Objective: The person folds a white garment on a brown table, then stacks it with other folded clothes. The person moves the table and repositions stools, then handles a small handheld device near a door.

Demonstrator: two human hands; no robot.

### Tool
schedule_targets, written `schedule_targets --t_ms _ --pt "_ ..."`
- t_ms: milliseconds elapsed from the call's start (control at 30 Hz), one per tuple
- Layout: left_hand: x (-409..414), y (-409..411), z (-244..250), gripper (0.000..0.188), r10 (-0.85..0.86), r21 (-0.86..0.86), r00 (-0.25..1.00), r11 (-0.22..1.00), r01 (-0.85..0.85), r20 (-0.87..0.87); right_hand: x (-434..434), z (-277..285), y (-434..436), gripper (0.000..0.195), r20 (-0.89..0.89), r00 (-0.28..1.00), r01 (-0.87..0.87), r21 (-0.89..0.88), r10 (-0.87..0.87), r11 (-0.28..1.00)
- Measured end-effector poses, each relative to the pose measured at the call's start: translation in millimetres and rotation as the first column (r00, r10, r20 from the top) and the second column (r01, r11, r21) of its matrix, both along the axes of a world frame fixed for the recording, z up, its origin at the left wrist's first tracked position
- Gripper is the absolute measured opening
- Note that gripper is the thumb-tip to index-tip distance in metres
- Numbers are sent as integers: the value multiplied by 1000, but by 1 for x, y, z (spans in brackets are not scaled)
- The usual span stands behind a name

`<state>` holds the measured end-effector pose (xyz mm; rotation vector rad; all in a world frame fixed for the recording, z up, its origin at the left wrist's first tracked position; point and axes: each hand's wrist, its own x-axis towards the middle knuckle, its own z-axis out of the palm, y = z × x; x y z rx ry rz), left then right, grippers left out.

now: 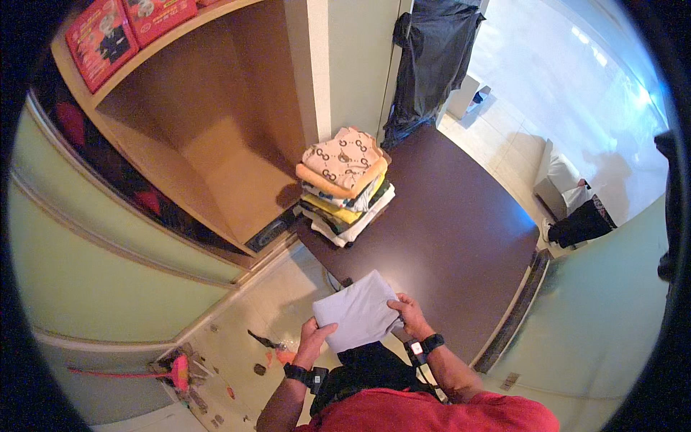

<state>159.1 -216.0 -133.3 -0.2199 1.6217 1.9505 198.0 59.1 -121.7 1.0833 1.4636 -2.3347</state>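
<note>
Between my two hands is a folded light-grey cloth (359, 310), held in front of my body near the table's edge. My left hand (316, 337) grips its lower left corner, thumb on top. On the opposite side, my right hand (408, 313) pinches the cloth's right edge, also with the thumb above. Both wrists carry black straps with small devices. Beyond the cloth, a stack of folded clothes (345, 183) stands on the dark brown table (448, 216). Its top piece is pinkish beige with a dark printed pattern, above orange, yellow, camouflage and white layers.
An open wooden cabinet (232, 156) adjoins the table at left, with red printed boxes (102, 46) on top. Black plastic sheeting (432, 59) hangs at the back. A pink broom (181, 372) lies among floor litter. Frosted glass (583, 313) borders the right; beyond, a person (580, 224) is partly visible.
</note>
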Motion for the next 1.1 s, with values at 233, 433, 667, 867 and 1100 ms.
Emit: schedule_targets --t_ms 233,433,667,867,1100 --pt "-116 28 54 40 -103 54 995 993 104 -8 -112 11 45 26 -158 986 -27 152 51 988" --pt "-211 71 118 41 24 125 985 992 -2 -172 -231 111 91 23 -342 921 -60 343 184 937" --pt "-312 112 149 33 208 258 958 954 -154 -199 -369 194 115 39 -418 888 110 601 194 792" --pt "-359 87 72 39 140 -22 986 990 -143 -95 -399 105 96 35 -381 909 341 914 172 221" --pt "-414 81 105 40 -243 -371 451 902 -221 -859 -411 120 24 32 -278 923 303 951 264 -58"
